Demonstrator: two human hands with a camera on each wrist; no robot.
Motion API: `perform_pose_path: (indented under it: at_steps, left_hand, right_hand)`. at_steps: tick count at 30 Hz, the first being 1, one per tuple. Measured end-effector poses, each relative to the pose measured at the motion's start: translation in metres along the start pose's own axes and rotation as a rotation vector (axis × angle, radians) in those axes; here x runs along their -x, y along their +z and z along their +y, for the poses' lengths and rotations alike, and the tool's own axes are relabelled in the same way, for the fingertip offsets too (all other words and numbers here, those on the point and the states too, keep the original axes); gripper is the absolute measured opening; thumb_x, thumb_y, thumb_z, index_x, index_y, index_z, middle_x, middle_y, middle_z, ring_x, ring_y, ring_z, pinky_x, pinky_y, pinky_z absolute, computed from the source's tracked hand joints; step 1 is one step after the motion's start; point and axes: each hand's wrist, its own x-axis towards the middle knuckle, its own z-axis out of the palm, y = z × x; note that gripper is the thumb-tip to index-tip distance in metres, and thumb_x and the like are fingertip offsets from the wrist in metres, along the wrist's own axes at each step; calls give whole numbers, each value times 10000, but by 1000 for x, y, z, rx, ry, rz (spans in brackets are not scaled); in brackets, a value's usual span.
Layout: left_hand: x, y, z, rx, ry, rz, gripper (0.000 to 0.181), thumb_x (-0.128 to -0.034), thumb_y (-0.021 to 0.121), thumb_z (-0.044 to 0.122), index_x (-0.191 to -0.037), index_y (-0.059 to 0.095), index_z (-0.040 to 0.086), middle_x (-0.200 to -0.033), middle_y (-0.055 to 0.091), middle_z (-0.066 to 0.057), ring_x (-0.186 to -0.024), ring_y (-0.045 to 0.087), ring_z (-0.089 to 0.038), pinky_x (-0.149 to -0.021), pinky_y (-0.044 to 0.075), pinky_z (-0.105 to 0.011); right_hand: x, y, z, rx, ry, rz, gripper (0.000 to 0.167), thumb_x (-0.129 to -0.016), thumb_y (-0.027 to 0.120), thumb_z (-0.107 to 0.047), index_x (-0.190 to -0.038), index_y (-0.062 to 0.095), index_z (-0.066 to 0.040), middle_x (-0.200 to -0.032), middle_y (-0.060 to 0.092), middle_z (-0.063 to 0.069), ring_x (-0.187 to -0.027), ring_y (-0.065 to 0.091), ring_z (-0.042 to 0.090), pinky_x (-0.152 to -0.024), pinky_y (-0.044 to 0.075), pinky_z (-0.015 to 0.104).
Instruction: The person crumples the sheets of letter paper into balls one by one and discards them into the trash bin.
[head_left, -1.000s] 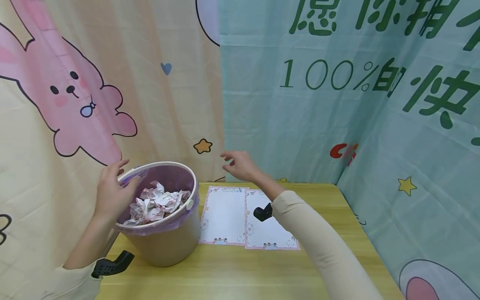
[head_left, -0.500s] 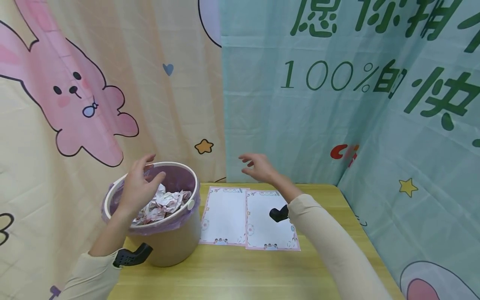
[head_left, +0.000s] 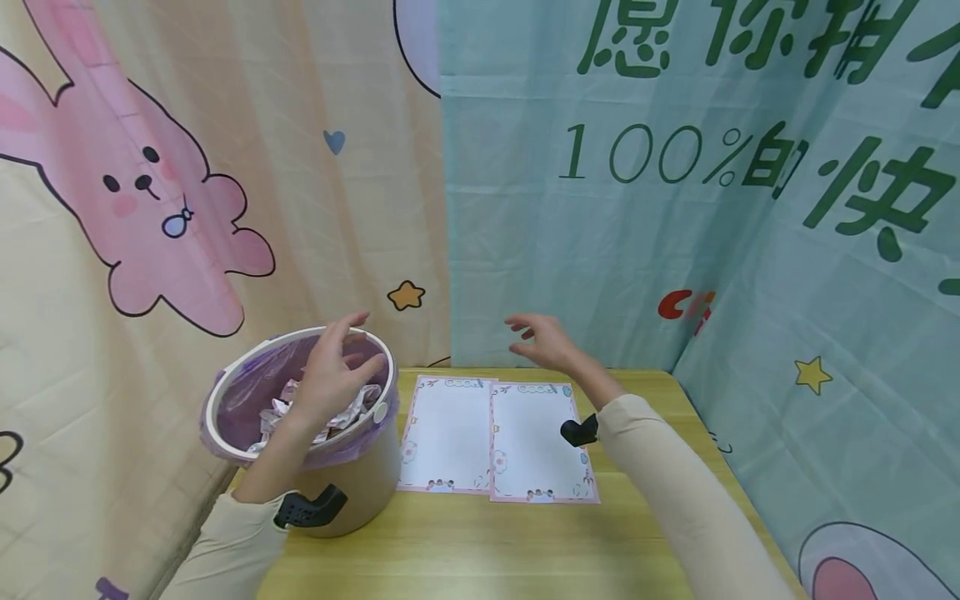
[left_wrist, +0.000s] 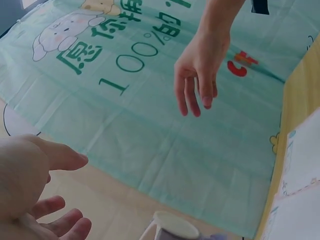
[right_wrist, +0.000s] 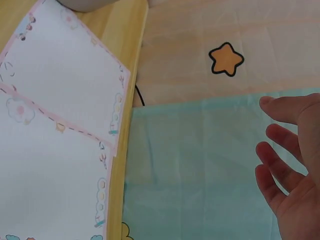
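My left hand (head_left: 330, 379) hovers over the bin, its fingers loosely bent and holding nothing. Beneath it stands a tan bin (head_left: 367, 492) with a white rim and a purple plastic liner (head_left: 251, 404). Crumpled papers (head_left: 356, 408) lie inside, partly hidden behind the hand. My right hand (head_left: 551, 342) hangs in the air above the table's far edge, fingers relaxed, with nothing in it. Under the right arm, two decorated sheets of paper, a left sheet (head_left: 447, 433) and a right sheet (head_left: 536, 442), lie flat side by side, edges meeting.
The wooden table (head_left: 480, 542) carries the bin at its left side. A beige curtain (head_left: 352, 217) and a teal curtain (head_left: 510, 250) with printed characters hang behind it. A black wrist camera (head_left: 311, 507) sits on the left arm, another camera (head_left: 580, 432) on the right.
My left hand has moved right, from the bin's left rim to above its right part. My right hand has also drifted right, and slightly down. The bin and sheets stay put.
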Motion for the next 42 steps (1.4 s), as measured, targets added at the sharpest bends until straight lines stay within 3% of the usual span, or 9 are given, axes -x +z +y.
perform_pose_path:
  at_steps: [13,21,25,30,36,42]
  left_hand:
    - [-3,53,9,240,65,-148,723,-892,775,-20,-1527,438,52,-1532,424,-161,-1347,487,-400,-1050,472,-572]
    - [3,82,11,353,45,-199,718,-876,770,-65,-1512,447,24,-1541,432,-179,-1345,491,-398,-1054,472,-562]
    - [9,100,9,369,45,-224,727,-865,778,-76,-1508,452,16,-1543,433,-184,-1359,475,-389,-1048,486,-533]
    - [21,129,-8,327,37,-268,734,-832,812,-72,-1486,496,32,-1503,482,-163,-1362,475,-370,-1021,517,-479]
    - [40,169,-44,244,28,-333,720,-804,836,-76,-1449,535,33,-1481,505,-142,-1358,465,-392,-986,539,-474]
    - [58,207,-77,236,-75,-418,734,-806,829,-87,-1460,530,61,-1523,469,-147,-1405,419,-374,-1011,512,-520]
  right_hand:
    - [21,-7,33,-80,88,-1,527,-973,727,-80,-1469,555,-33,-1372,604,226,-1181,609,394,-984,532,507]
    - [31,-5,55,-218,131,-19,552,-975,711,-35,-1490,515,-4,-1394,573,255,-1222,575,438,-1010,511,529]
    - [37,-2,69,-240,163,-6,559,-975,715,-41,-1492,507,5,-1393,575,247,-1238,558,452,-1030,490,542]
    - [50,5,90,-270,232,-10,563,-978,707,-38,-1500,498,-5,-1410,565,236,-1291,510,469,-1056,459,569]
    - [70,28,124,-246,317,-12,586,-978,721,-87,-1510,488,-9,-1466,531,231,-1348,468,452,-1096,416,583]
    - [92,56,148,-256,446,-8,625,-962,746,-100,-1515,474,5,-1509,491,228,-1394,416,456,-1119,387,591]
